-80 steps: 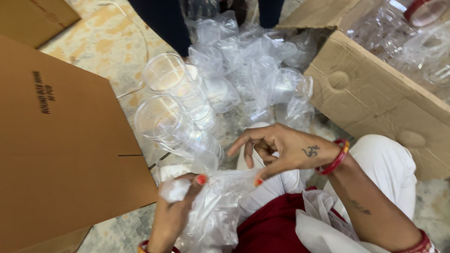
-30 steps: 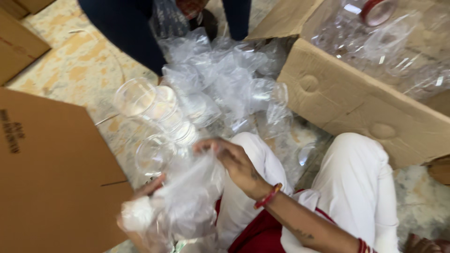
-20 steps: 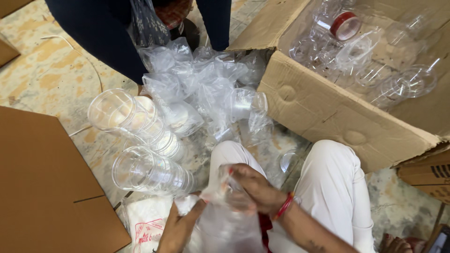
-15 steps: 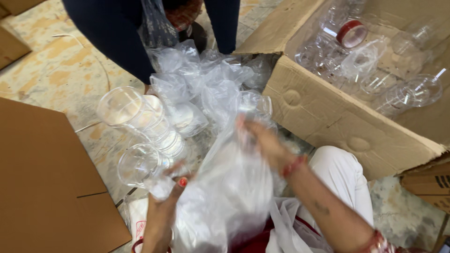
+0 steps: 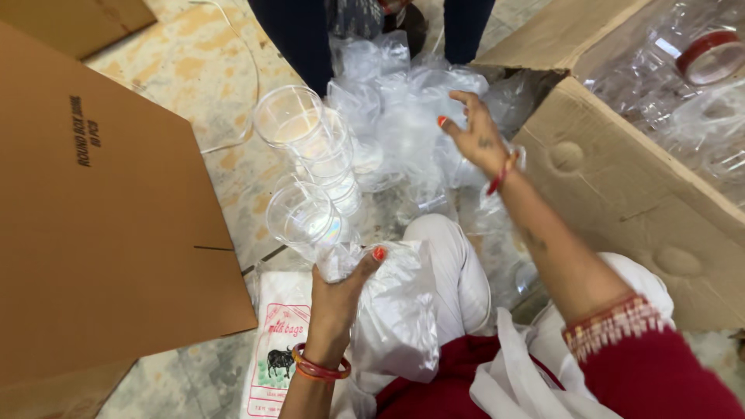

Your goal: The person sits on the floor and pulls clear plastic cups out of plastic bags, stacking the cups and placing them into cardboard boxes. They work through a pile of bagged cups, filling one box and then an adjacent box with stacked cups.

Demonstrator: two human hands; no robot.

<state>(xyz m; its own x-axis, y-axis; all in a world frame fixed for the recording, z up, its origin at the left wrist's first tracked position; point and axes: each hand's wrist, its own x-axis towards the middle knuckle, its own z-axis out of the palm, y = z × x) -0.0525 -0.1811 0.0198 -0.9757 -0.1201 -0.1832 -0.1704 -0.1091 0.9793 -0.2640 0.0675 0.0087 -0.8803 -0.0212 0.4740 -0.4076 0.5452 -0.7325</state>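
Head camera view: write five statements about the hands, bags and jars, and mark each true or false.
1. The left hand grips a clear plastic bag. True.
2. The right hand holds a clear jar. False: it reaches, fingers spread, over the heap of loose plastic bags.
3. Stacked clear plastic jars lie on the floor beside the brown cardboard sheet. True.
4. The open carton at the right is empty. False: it contains clear jars, one with a red lid.
5. Both wrists are bare. False: each wears red bangles.
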